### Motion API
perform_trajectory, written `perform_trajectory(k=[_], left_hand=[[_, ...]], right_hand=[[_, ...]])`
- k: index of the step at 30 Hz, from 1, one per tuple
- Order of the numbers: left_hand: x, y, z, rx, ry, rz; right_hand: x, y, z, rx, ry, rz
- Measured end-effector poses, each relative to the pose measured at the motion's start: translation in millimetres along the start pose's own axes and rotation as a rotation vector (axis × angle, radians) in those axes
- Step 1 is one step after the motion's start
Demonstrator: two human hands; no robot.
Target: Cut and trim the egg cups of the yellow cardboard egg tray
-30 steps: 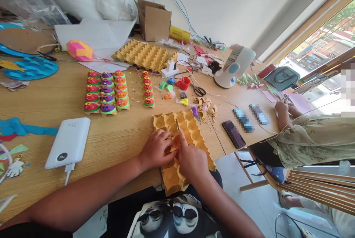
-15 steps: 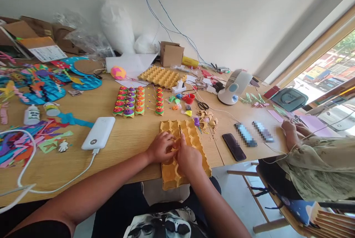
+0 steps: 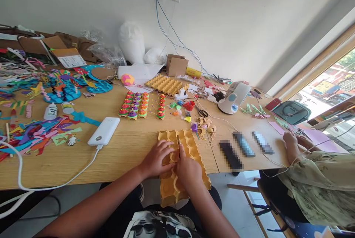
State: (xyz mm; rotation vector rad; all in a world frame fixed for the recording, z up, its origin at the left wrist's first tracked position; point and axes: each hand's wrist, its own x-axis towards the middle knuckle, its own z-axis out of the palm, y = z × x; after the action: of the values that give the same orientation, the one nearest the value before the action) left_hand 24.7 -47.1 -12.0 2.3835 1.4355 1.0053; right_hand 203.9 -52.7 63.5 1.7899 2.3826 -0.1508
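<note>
Daylight glares through the window (image 3: 325,82) at right, outer edges looking stretched.

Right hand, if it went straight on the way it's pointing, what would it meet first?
The right hand would probably meet the far cups of the egg tray, though its height above them is unclear.

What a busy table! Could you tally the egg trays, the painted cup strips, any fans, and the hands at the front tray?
Egg trays: 2
Painted cup strips: 4
Fan: 1
Hands at the front tray: 2
Total: 9
</note>
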Motion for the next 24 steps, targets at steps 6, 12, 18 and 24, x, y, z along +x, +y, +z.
perform_trajectory(k=[6, 12, 18, 24], left_hand=[[2.7, -29.5, 8.6, 0.023, 0.05, -0.098], [1.2, -37.3, 15.2, 0.05, 0.018, -0.16], [3.8, -34.6, 9.2, -0.021, -0.015, -0.175], [1.9, -33.6, 7.7, -0.023, -0.032, -0.185]], right_hand=[[-3.7, 12.4, -6.0, 0.095, -0.003, -0.009], [-4.5, 15.5, -8.6, 0.027, -0.024, -0.058], [-4.9, 4.7, -13.1, -0.021, 0.012, -0.022], [-10.2, 2.9, -14.9, -0.006, -0.045, -0.008]])
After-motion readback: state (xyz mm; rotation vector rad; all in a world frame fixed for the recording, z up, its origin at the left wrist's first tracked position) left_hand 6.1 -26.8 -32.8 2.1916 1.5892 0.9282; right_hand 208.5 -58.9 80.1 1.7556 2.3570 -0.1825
